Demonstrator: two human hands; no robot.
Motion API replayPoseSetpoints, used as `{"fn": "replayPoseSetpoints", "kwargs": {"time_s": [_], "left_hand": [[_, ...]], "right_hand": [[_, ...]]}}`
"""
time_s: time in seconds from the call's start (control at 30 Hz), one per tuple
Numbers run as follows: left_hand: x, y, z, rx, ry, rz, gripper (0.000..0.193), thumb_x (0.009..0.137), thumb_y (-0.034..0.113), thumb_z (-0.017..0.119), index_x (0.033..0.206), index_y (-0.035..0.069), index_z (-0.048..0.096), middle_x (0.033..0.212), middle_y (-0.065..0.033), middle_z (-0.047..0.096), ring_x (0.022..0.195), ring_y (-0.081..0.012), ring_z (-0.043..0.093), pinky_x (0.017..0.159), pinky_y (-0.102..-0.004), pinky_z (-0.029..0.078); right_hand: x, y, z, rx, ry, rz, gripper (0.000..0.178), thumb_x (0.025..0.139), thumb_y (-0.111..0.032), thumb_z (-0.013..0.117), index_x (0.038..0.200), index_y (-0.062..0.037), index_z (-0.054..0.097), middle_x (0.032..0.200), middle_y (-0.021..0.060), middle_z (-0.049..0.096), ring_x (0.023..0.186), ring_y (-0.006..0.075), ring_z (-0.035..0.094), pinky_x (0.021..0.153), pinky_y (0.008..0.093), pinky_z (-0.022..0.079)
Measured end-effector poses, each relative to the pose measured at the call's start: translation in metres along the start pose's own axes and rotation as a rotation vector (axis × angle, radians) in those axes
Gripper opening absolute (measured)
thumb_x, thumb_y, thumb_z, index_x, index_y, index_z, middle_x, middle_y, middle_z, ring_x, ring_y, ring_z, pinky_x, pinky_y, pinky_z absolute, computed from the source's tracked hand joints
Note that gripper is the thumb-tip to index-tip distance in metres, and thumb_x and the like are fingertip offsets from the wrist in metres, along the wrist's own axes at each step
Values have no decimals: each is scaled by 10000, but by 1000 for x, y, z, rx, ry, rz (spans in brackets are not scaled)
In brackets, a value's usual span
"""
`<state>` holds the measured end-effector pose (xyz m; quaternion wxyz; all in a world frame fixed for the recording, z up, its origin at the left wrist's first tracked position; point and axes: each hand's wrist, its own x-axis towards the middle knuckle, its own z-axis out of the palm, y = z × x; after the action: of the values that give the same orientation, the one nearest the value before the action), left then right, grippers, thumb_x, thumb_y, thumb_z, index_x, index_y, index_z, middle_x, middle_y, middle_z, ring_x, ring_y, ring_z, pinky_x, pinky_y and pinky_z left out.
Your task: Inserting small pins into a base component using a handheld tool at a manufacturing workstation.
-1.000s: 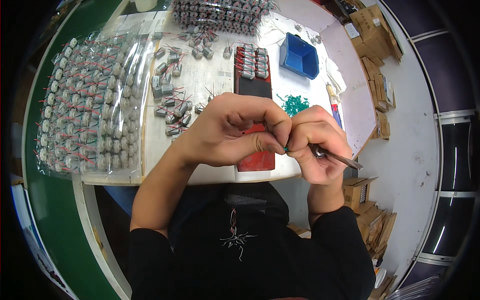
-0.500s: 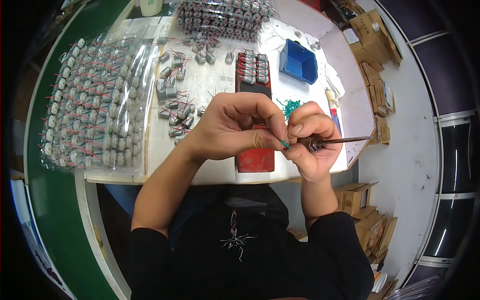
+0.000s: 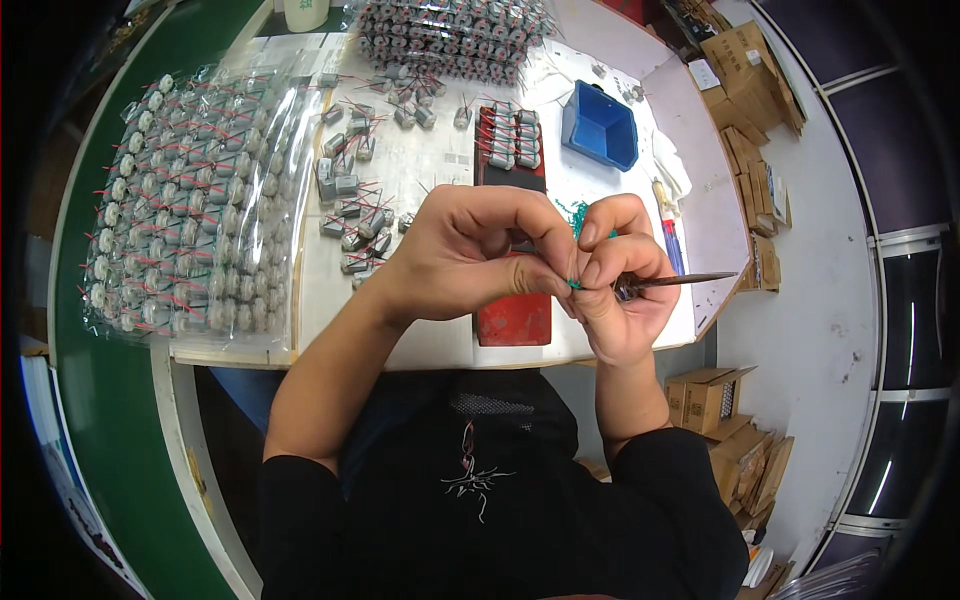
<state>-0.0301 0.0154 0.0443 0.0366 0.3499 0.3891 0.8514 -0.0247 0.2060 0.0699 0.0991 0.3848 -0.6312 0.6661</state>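
Over the front of the table, my left hand (image 3: 455, 250) pinches a tiny green piece (image 3: 574, 284) between thumb and fingertip. Touching it from the right, my right hand (image 3: 625, 318) has its thumb and fingertips closed at the same piece. A slender dark metal tool (image 3: 700, 279) is tucked in the right hand, its tapered end sticking out to the right; its kind is not clear. Behind the hands lies a red block (image 3: 515, 322) with a black middle, partly hidden. Small grey motors (image 3: 512, 140) with red wires stand in rows on its far end.
Loose motors (image 3: 345, 185) lie left of the block, beside plastic trays full of motors (image 3: 180, 210). More stacked motors (image 3: 450, 35) stand at the back. On the right are a blue bin (image 3: 605, 130), small green pieces (image 3: 577, 212), a screwdriver (image 3: 670, 225) and a white cloth (image 3: 667, 160).
My right hand has shifted slightly left, its fingertips closer to the left hand's. The dark tool has moved a little left with it. The left hand stays nearly still.
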Motion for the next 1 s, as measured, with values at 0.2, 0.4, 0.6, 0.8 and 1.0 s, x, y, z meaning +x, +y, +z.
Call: {"fn": "replayPoseSetpoints", "kwargs": {"time_s": [0.2, 0.4, 0.6, 0.8, 1.0], "left_hand": [[-1, 2, -2, 3, 1, -31, 150, 877, 14, 805, 943, -26, 676, 950, -98, 668, 895, -148, 643, 808, -279, 526], [-2, 2, -4, 6, 4, -148, 142, 901, 40, 793, 953, -21, 676, 970, -73, 665, 920, -133, 637, 825, -274, 521], [3, -10, -10, -59, 80, -95, 153, 948, 62, 754, 1038, 2, 646, 1015, -63, 679, 992, -144, 649, 896, -289, 531], [10, -15, -10, 56, 292, 72, 203, 968, 20, 710, 1141, -32, 618, 1034, -96, 701, 928, -150, 705, 833, -284, 585], [8, -16, -17, 215, 314, 47, 253, 971, 6, 694, 1188, -22, 568, 1036, -112, 708, 920, -168, 728, 810, -278, 593]], "right_hand": [[3, -5, -3, -84, -63, 34, 180, 882, -102, 817, 961, -8, 686, 1135, 145, 564, 960, 165, 575, 842, 283, 492], [1, -11, -9, -43, -98, 199, 183, 893, -110, 808, 964, 1, 682, 1147, 147, 562, 963, 155, 566, 815, 270, 486], [3, 8, 4, 178, 131, 206, 80, 944, -54, 729, 936, 1, 670, 1203, 133, 556, 698, 38, 506, 542, 182, 419], [26, 18, -6, -218, 39, 71, 84, 924, 11, 728, 1006, 18, 715, 1201, 120, 598, 681, 23, 509, 580, 188, 422], [44, 30, -23, -229, -98, 54, 124, 924, 51, 700, 1048, 51, 715, 1116, 124, 624, 597, 36, 509, 524, 182, 404]]}}
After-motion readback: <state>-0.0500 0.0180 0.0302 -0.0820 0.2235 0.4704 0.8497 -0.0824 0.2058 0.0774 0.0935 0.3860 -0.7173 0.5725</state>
